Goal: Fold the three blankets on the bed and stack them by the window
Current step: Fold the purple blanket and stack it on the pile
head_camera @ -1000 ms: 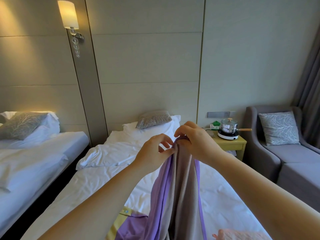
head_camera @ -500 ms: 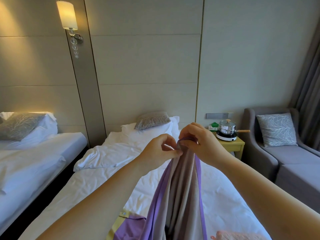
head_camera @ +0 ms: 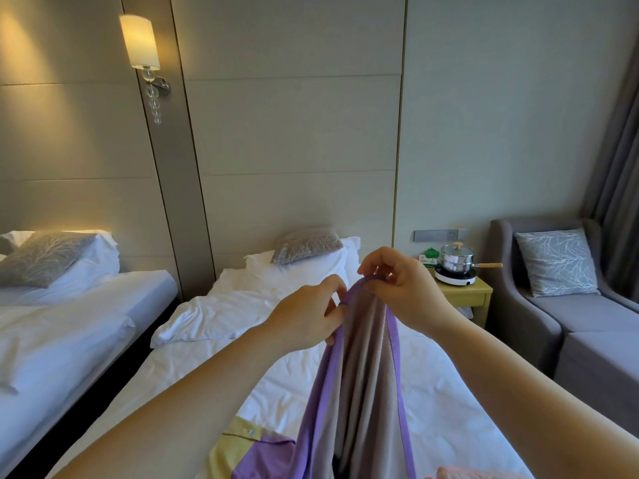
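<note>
A grey blanket with purple edging (head_camera: 363, 375) hangs lifted over the white bed (head_camera: 193, 382). My right hand (head_camera: 404, 288) pinches its top edge at chest height. My left hand (head_camera: 307, 312) pinches the purple border just to the left and a little lower. The cloth drapes straight down in folds between my forearms. A purple and yellow blanket (head_camera: 249, 454) lies flat on the bed at the bottom of the frame. A pink blanket (head_camera: 477, 473) shows only as a corner at the bottom right.
A second white bed (head_camera: 69, 326) stands to the left across a dark gap. A yellow nightstand (head_camera: 470, 295) with a steel pot (head_camera: 456, 259) sits right of the bed. Beyond it are a grey armchair (head_camera: 581, 326) and a grey curtain (head_camera: 619, 167).
My hands have separated slightly along the top edge; my left hand has slid lower down the purple border while my right keeps the top.
</note>
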{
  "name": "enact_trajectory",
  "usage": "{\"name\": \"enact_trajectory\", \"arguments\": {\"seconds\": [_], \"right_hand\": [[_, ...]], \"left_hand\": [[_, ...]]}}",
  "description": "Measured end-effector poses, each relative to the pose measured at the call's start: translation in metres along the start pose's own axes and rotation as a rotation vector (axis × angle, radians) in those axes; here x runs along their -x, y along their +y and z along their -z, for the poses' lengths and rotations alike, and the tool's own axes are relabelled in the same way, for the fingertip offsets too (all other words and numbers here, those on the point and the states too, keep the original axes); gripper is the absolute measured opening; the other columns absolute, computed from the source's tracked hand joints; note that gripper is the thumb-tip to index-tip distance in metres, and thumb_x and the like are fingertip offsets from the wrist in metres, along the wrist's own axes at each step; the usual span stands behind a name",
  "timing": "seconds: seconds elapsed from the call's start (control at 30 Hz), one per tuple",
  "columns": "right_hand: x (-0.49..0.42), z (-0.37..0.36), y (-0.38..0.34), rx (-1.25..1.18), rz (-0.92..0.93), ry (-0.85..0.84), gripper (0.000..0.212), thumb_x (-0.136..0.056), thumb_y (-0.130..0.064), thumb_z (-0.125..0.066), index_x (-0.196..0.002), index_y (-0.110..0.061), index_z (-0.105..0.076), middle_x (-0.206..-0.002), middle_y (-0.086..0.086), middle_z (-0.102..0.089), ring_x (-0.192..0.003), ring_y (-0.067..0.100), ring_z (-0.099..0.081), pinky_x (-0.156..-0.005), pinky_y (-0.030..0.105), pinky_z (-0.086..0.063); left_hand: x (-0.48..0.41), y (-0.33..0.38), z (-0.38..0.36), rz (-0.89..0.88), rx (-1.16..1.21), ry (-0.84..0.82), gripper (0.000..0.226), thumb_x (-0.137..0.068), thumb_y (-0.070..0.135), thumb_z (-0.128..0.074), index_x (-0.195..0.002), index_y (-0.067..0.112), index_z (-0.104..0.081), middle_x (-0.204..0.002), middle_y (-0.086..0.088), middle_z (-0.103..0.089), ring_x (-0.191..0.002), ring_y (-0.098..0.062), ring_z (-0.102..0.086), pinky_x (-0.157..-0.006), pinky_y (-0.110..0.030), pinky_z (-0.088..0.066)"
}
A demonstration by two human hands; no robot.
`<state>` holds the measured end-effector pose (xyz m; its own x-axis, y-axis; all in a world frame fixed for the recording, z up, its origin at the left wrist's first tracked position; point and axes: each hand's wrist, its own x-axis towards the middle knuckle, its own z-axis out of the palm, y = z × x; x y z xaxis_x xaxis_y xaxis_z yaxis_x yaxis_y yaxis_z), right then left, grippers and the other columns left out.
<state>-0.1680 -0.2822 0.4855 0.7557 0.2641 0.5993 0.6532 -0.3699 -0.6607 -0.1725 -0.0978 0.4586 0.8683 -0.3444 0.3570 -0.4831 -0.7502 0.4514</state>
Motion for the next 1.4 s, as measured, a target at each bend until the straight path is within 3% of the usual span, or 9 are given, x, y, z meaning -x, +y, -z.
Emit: {"name": "enact_trajectory", "arguments": {"seconds": [0.3,0.4,0.53,0.67,0.8,0.93,1.07,1.2,1.4], "right_hand": [[0.006,-0.012,0.01,0.087,-0.073,0.017,0.024,-0.082,-0.006,-0.063,-0.078,-0.029,-0.056,-0.072,-0.004,-0.055,-0.054,-0.001,-0.045,-0.054,0.008,-0.036],[0.022,-0.028,0.015,-0.032,-0.15,0.008,0.019,-0.086,-0.014,-0.059,-0.082,-0.029,-0.048,-0.061,0.003,-0.052,-0.044,0.004,-0.04,-0.044,0.013,-0.032],[0.036,-0.042,0.013,-0.157,-0.084,0.042,0.033,-0.088,-0.005,-0.053,-0.087,-0.038,-0.045,-0.084,-0.015,-0.055,-0.052,0.003,-0.044,-0.053,0.016,-0.04],[0.04,-0.049,0.009,-0.064,-0.023,0.027,0.033,-0.086,-0.003,-0.055,-0.082,-0.035,-0.06,-0.094,-0.015,-0.054,-0.074,0.004,-0.053,-0.068,0.011,-0.044],[0.043,-0.056,0.017,0.034,-0.068,0.097,0.011,-0.082,-0.019,-0.07,-0.084,-0.029,-0.064,-0.093,-0.012,-0.054,-0.077,0.0,-0.052,-0.071,0.008,-0.04],[0.043,-0.06,0.025,0.088,-0.095,0.176,0.019,-0.075,-0.036,-0.077,-0.083,-0.024,-0.064,-0.091,-0.014,-0.053,-0.083,-0.005,-0.052,-0.072,0.004,-0.038],[0.034,-0.069,0.023,0.194,-0.164,0.168,0.034,-0.071,-0.052,-0.073,-0.085,-0.023,-0.064,-0.088,-0.013,-0.049,-0.077,0.004,-0.056,-0.067,0.018,-0.046],[0.025,-0.078,0.024,0.315,-0.172,0.102,0.017,-0.083,-0.035,-0.065,-0.075,-0.023,-0.055,-0.082,-0.014,-0.04,-0.07,0.012,-0.051,-0.055,0.019,-0.039],[0.02,-0.059,0.026,-0.056,-0.302,0.002,0.012,-0.088,-0.015,-0.061,-0.078,-0.02,-0.061,-0.073,-0.01,-0.053,-0.065,0.004,-0.048,-0.06,0.009,-0.037]], "left_hand": [[-0.008,0.01,0.007,0.13,0.251,0.339,0.009,-0.095,0.017,-0.05,-0.086,0.017,-0.053,-0.067,-0.004,-0.062,-0.06,-0.015,-0.052,-0.059,-0.03,-0.038],[-0.015,0.02,0.018,0.113,-0.026,0.422,0.009,-0.097,0.025,-0.043,-0.095,0.02,-0.051,-0.078,0.0,-0.064,-0.071,-0.02,-0.054,-0.063,-0.033,-0.04],[-0.015,0.03,0.022,0.066,-0.276,0.451,0.016,-0.1,0.027,-0.033,-0.104,0.021,-0.047,-0.085,-0.003,-0.064,-0.074,-0.028,-0.058,-0.061,-0.034,-0.043],[-0.021,0.036,0.028,0.225,0.245,0.394,0.015,-0.099,0.015,-0.034,-0.103,0.013,-0.048,-0.092,-0.014,-0.063,-0.079,-0.03,-0.066,-0.07,-0.045,-0.057],[-0.023,0.041,0.037,0.288,0.618,0.391,0.024,-0.099,0.006,-0.032,-0.097,0.011,-0.055,-0.087,-0.012,-0.062,-0.058,-0.012,-0.068,-0.054,-0.023,-0.057],[-0.024,0.048,0.046,0.227,0.793,0.363,0.023,-0.099,0.005,-0.036,-0.107,0.002,-0.058,-0.1,-0.019,-0.066,-0.073,-0.012,-0.071,-0.067,-0.021,-0.058],[-0.023,0.053,0.049,0.111,0.871,0.331,0.018,-0.101,0.006,-0.039,-0.108,0.007,-0.056,-0.104,-0.011,-0.065,-0.094,-0.015,-0.07,-0.082,-0.025,-0.057],[-0.021,0.053,0.063,0.05,0.911,0.396,0.016,-0.099,0.002,-0.043,-0.11,0.006,-0.054,-0.107,-0.01,-0.064,-0.095,-0.012,-0.068,-0.083,-0.022,-0.055],[-0.015,0.026,0.104,0.027,0.762,0.69,0.011,-0.095,0.0,-0.051,-0.103,0.005,-0.057,-0.095,-0.01,-0.067,-0.081,-0.009,-0.069,-0.075,-0.018,-0.055]]}}
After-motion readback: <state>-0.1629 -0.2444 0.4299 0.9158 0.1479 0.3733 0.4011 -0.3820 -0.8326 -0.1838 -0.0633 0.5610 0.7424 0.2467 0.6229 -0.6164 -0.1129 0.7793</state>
